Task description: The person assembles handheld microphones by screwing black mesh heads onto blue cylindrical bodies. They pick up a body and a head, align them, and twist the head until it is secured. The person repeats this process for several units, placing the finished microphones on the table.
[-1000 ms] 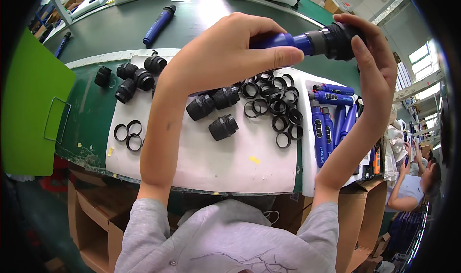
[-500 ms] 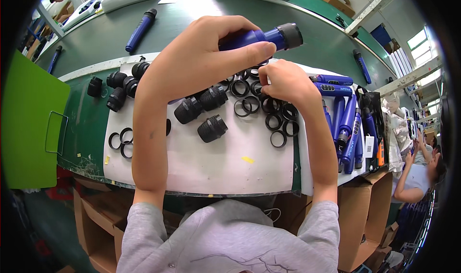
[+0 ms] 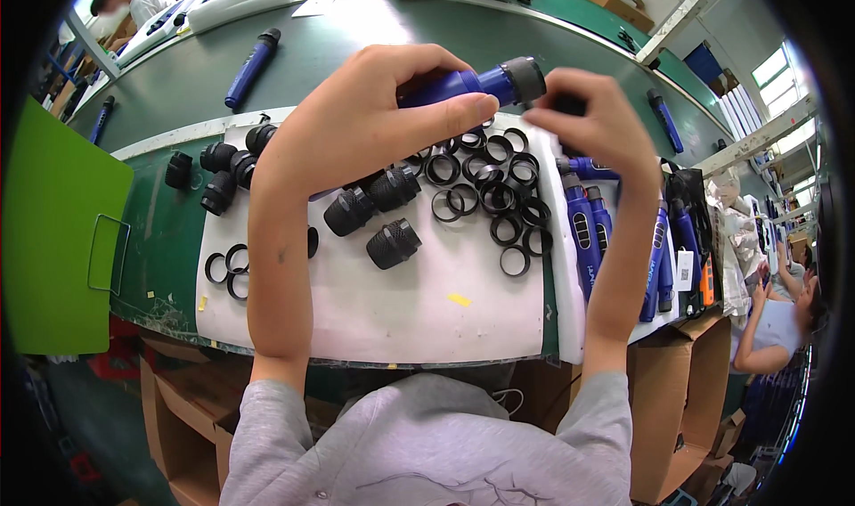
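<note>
My left hand (image 3: 370, 118) is closed around a blue microphone body (image 3: 441, 89), whose dark threaded-looking end points right, above the bench. Close by that end is my right hand (image 3: 606, 123), its fingers pinched on a small dark piece, blurred by motion, that looks like a black ring (image 3: 566, 105). Below both hands, a cluster of loose black rings (image 3: 506, 230) lies on a white sheet (image 3: 427, 314). Several black microphone heads (image 3: 394, 243) sit left of the rings, partly behind my left arm.
Blue microphone bodies (image 3: 583, 239) are heaped at right, partly hidden by my right forearm. More black heads (image 3: 218, 192) and rings (image 3: 237, 258) lie left. A whole microphone (image 3: 253, 68) rests on the far bench. A green panel (image 3: 62, 230) stands left; people work farther off.
My right hand has risen from the ring cluster and moved right, to beside the end of the microphone body. The left hand has shifted slightly lower and left with the body.
</note>
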Action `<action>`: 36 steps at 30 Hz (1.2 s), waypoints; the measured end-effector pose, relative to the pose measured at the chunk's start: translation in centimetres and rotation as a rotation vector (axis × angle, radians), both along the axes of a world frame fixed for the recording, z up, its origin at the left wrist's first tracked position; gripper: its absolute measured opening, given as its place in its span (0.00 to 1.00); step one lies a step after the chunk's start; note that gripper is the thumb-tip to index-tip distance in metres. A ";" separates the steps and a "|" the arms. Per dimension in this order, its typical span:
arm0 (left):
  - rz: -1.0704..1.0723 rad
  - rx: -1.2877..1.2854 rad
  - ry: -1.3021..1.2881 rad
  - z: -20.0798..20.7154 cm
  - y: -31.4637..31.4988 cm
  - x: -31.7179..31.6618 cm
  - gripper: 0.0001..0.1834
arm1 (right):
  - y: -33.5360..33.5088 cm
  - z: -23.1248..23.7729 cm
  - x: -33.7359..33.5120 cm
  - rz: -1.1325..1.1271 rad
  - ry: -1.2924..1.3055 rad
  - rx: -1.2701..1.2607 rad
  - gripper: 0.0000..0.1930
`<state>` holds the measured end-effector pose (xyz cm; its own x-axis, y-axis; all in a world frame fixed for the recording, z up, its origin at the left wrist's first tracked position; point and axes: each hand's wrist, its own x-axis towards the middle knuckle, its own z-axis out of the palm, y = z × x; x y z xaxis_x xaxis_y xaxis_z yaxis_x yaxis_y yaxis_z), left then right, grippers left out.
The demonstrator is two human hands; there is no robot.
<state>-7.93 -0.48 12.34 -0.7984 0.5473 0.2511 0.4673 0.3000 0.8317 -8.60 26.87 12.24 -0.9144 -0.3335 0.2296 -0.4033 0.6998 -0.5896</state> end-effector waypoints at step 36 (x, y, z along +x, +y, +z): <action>0.006 0.173 0.040 -0.9 4.1 1.2 0.25 | -2.2 2.3 3.7 0.218 0.281 -0.663 0.21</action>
<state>-6.72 3.58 11.48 -0.7889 0.4884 0.3731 0.4999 0.1568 0.8518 -4.86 24.72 14.54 -0.7211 -0.2106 0.6600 -0.6892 0.1207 -0.7145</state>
